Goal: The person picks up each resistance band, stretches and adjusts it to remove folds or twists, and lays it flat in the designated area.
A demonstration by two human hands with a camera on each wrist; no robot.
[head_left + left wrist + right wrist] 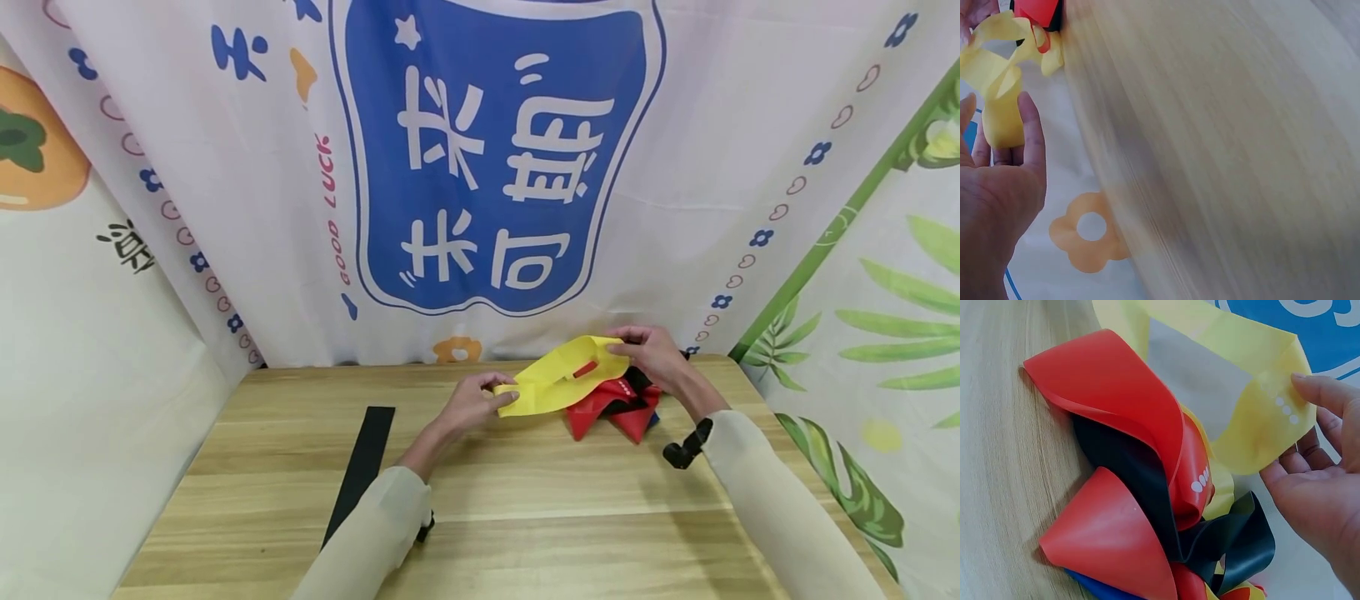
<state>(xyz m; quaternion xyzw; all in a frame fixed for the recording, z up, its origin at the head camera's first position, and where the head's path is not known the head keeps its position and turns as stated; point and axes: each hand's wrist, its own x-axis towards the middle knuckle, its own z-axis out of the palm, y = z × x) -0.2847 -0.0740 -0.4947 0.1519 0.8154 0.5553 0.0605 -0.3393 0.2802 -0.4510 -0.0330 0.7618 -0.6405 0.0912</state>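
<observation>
Stretched between my two hands is a yellow resistance loop band (546,402), raised over the back of the table with its loop sagging apart. My left hand (467,402) pinches its left end between thumb and fingers. At the other end, my right hand (654,357) grips the band, with white dots printed beside the thumb in the right wrist view. Below and behind it lies a tangled heap of bands: a red band (1116,381) folded into points, a black band (1129,456) running through it, and a blue band (1094,586) peeking out underneath.
A flat black band (362,467) lies lengthwise on the left of the wooden table (525,533), partly covered by my left sleeve. A printed curtain (285,208) hangs right behind the table's back edge, with more cloth at both sides.
</observation>
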